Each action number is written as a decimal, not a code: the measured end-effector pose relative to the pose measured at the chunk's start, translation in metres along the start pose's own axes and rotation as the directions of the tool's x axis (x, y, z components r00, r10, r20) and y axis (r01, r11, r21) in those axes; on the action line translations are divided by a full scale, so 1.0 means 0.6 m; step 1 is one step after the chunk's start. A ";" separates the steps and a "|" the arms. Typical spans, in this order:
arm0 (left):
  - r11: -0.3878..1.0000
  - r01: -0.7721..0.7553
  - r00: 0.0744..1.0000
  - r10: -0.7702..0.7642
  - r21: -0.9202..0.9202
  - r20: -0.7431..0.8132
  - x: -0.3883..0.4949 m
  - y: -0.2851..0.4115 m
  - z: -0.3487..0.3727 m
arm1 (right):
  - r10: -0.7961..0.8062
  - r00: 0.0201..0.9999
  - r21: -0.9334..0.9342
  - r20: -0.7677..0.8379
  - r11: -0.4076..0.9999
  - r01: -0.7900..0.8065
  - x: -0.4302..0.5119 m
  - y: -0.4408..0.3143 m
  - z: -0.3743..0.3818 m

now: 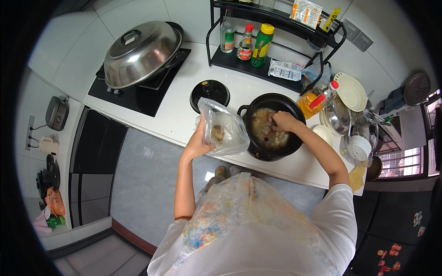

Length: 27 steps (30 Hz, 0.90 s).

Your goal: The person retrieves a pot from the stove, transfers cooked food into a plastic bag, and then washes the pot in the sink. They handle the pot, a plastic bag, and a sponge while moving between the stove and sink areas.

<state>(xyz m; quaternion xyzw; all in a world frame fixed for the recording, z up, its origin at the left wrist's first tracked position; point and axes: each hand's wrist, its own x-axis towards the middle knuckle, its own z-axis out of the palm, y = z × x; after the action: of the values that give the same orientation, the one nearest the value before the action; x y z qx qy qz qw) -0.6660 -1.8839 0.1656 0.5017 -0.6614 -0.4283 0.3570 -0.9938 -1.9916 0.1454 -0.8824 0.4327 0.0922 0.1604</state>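
Note:
My left hand (199, 143) holds the rim of a clear plastic bag (230, 138) with a pale brown piece of food (218, 132) inside. Right beside the bag stands a black cooking pot (295, 107) holding a cloudy broth with chunks of food (266, 129). My right hand (281, 121) reaches down into the pot, its fingers bent at the food; whether they grip a piece cannot be made out. A round black lid (210, 93) lies on the white counter behind the bag.
A wok with a domed steel lid (141, 51) sits on the black hob (148, 100) at left. Behind the pot is a black rack (238, 67) with bottles. An oil bottle (310, 103), a white bowl (323, 135) and stacked dishes (336, 119) stand right of the pot.

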 end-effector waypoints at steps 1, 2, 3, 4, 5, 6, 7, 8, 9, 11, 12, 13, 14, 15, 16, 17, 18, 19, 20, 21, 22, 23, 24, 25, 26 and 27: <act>1.000 -0.006 1.000 0.006 0.005 0.002 0.001 0.000 0.000 | -0.018 1.000 -0.056 -0.013 0.998 0.017 0.000 -0.004 0.000; 1.000 -0.012 1.000 0.012 0.009 0.005 0.002 0.001 0.000 | -0.036 0.999 -0.111 -0.026 0.993 0.033 0.002 -0.012 0.001; 1.000 -0.019 1.000 0.019 0.014 0.008 0.003 0.001 0.000 | -0.073 0.997 -0.166 0.002 0.983 0.072 0.004 -0.020 0.004; 1.000 -0.011 1.000 0.011 0.020 0.013 0.004 0.001 0.001 | -0.108 0.994 -0.220 0.033 0.969 0.112 0.009 -0.029 0.008; 1.000 -0.003 1.000 0.003 0.026 0.018 0.004 0.001 0.001 | -0.142 0.988 -0.276 0.053 0.949 0.151 0.013 -0.037 0.013; 0.999 0.005 1.000 -0.006 0.034 0.017 0.004 0.001 0.002 | -0.145 0.985 -0.316 0.091 0.934 0.167 0.019 -0.044 0.017; 1.000 0.004 1.000 -0.005 0.025 0.025 0.004 0.002 0.002 | -0.137 0.987 -0.308 0.088 0.938 0.158 0.024 -0.050 0.022; 1.000 0.004 1.000 -0.004 0.017 0.027 0.003 0.001 0.003 | -0.124 0.988 -0.309 0.087 0.940 0.146 0.029 -0.055 0.027; 1.000 0.003 1.000 -0.004 0.008 0.028 0.004 0.001 0.004 | -0.117 0.988 -0.302 0.099 0.943 0.142 0.033 -0.057 0.031; 1.000 -0.013 1.000 0.013 0.005 0.019 0.004 0.000 0.005 | -0.074 0.991 -0.313 0.114 0.944 0.107 0.039 -0.060 0.037; 1.000 -0.019 1.000 0.019 0.003 0.014 0.003 0.000 0.005 | -0.057 0.991 -0.316 0.123 0.944 0.093 0.041 -0.061 0.039; 1.000 -0.019 1.000 0.019 0.000 0.013 0.003 -0.001 0.005 | -0.056 0.989 -0.319 0.134 0.943 0.096 0.042 -0.061 0.040; 1.000 -0.019 1.000 0.019 -0.002 0.010 0.003 -0.001 0.005 | -0.056 0.989 -0.326 0.138 0.940 0.099 0.042 -0.061 0.039; 1.000 -0.017 1.000 0.017 -0.004 0.007 0.002 -0.001 0.005 | -0.040 0.989 -0.344 0.145 0.935 0.088 0.041 -0.061 0.038; 1.000 -0.012 1.000 0.012 0.010 0.003 0.001 -0.001 0.005 | -0.042 0.990 -0.322 0.138 0.943 0.085 0.039 -0.061 0.035; 1.000 -0.007 1.000 0.007 0.025 0.000 0.000 -0.001 0.005 | -0.026 0.991 -0.311 0.133 0.948 0.067 0.037 -0.060 0.031; 0.999 -0.015 1.000 0.015 0.042 -0.009 -0.001 -0.001 0.005 | -0.017 0.990 -0.285 0.142 0.957 0.057 0.034 -0.059 0.025; 0.999 -0.014 1.000 0.014 0.045 -0.006 -0.001 -0.001 0.004 | 0.017 0.993 -0.248 0.116 0.969 0.012 0.030 -0.058 0.018; 0.999 -0.025 1.000 0.025 0.049 -0.010 -0.002 0.000 0.004 | 0.044 0.993 -0.194 0.108 0.981 -0.023 0.026 -0.055 0.009; 0.998 -0.035 0.999 0.036 0.052 -0.015 -0.002 0.000 0.003 | 0.065 0.993 -0.145 0.093 0.988 -0.051 0.021 -0.052 0.000; 0.998 -0.037 0.999 0.038 0.053 -0.014 -0.003 0.000 0.002 | 0.085 0.994 -0.063 0.067 0.995 -0.081 0.017 -0.049 -0.010; 0.998 -0.038 0.999 0.039 0.055 -0.014 -0.003 0.000 0.001 | 0.101 0.994 0.015 0.033 0.995 -0.101 0.011 -0.045 -0.021; 0.998 -0.039 0.999 0.040 0.056 -0.014 -0.003 0.000 0.001 | 0.128 0.992 0.088 0.006 0.988 -0.128 0.007 -0.043 -0.031; 0.999 -0.022 1.000 0.022 0.028 -0.002 -0.003 -0.001 0.000 | 0.105 0.994 0.122 -0.001 0.987 -0.104 0.002 -0.042 -0.042; 1.000 -0.004 1.000 0.004 0.000 0.009 -0.003 -0.001 0.000 | 0.091 0.996 0.150 -0.003 0.985 -0.089 -0.002 -0.041 -0.052; 1.000 -0.003 1.000 0.003 -0.025 0.011 -0.002 -0.002 0.000 | 0.084 0.996 0.171 -0.008 0.982 -0.081 -0.006 -0.042 -0.062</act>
<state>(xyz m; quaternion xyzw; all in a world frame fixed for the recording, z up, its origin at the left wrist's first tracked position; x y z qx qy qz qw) -0.6650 -1.8828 0.1643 0.4937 -0.6587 -0.4389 0.3603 -0.9751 -1.9879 0.1866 -0.8475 0.4763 0.0549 0.2279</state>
